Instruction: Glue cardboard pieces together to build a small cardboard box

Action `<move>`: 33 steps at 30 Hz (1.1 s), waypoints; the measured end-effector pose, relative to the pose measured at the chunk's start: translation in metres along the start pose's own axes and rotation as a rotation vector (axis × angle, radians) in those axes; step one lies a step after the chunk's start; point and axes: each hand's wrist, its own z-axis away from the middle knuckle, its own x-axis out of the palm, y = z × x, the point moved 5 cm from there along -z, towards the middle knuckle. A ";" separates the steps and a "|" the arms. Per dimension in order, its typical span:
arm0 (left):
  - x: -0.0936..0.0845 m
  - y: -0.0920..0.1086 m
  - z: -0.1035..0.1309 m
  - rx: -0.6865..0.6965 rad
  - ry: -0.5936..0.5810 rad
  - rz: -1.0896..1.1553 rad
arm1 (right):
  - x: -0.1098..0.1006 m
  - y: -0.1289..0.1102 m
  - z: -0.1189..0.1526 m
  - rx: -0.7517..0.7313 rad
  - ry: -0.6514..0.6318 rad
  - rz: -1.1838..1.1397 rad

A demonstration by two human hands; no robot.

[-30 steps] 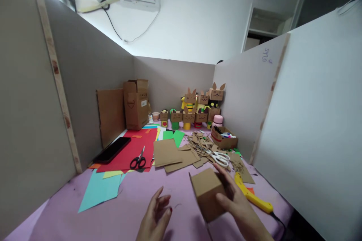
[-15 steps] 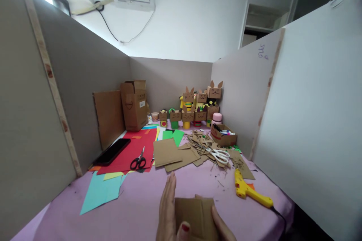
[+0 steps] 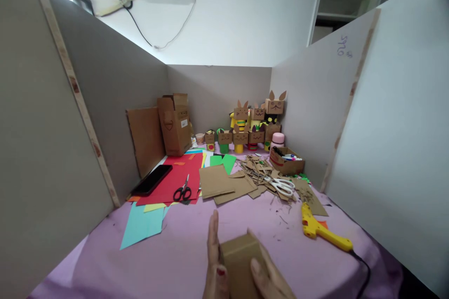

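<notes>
Head view: both hands are at the near edge of the frame, with the box [image 3: 242, 264] between them, above the cloth [image 3: 182, 261]. The box is brown cardboard and stands tilted; its lower part is cut off by the frame.

Left hand [image 3: 214, 261]: fingers straight, close together and pointing up, laid flat along the left side of the box and not curled around it. The thumb, with a red nail, lies by the near left edge; whether it presses on the cardboard cannot be told.

Right hand [image 3: 271, 278]: clamped on the right side of the box. The thumb lies on the near face; the fingers extend along the right side, and their tips are partly hidden.

Surrounding items:
- Glue gun [image 3: 324, 231]: yellow, on the cloth to the right of the hands, nozzle end away from the person, cord running off its handle.
- Cardboard sheets [image 3: 215, 181]: overlapping, beyond the hands.
- White scissors [image 3: 282, 187]: on the scraps [image 3: 254, 169], right of the sheets.
- Black scissors [image 3: 182, 192]: on the red paper [image 3: 187, 168], left of the sheets.
- Phone [image 3: 154, 180]: on the left edge of the red paper.
- Tray [image 3: 287, 167]: holds pens, beyond the white scissors.
</notes>
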 end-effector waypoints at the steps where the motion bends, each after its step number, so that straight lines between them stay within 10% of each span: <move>1: -0.001 -0.006 -0.004 -0.028 0.036 0.016 | -0.004 -0.024 -0.003 -0.071 -0.037 0.123; 5: -0.016 -0.031 -0.015 -0.173 0.129 0.010 | -0.013 -0.095 -0.021 -0.324 -0.120 0.748; 9: -0.037 -0.050 -0.011 -0.312 0.093 0.000 | -0.002 -0.078 -0.033 -0.208 -0.463 1.036; 12: -0.045 -0.063 -0.003 -0.399 0.040 0.060 | -0.002 -0.060 -0.034 -0.060 -0.549 1.068; 17: -0.043 -0.073 0.000 -0.414 0.056 0.149 | 0.000 -0.085 -0.049 -0.202 -0.316 1.009; 26: -0.042 -0.064 0.001 -0.430 0.158 0.176 | 0.041 -0.043 -0.062 -0.273 -0.513 1.188; 33: -0.041 -0.068 -0.004 -0.425 0.165 0.230 | 0.027 -0.068 -0.068 -0.266 -0.563 1.109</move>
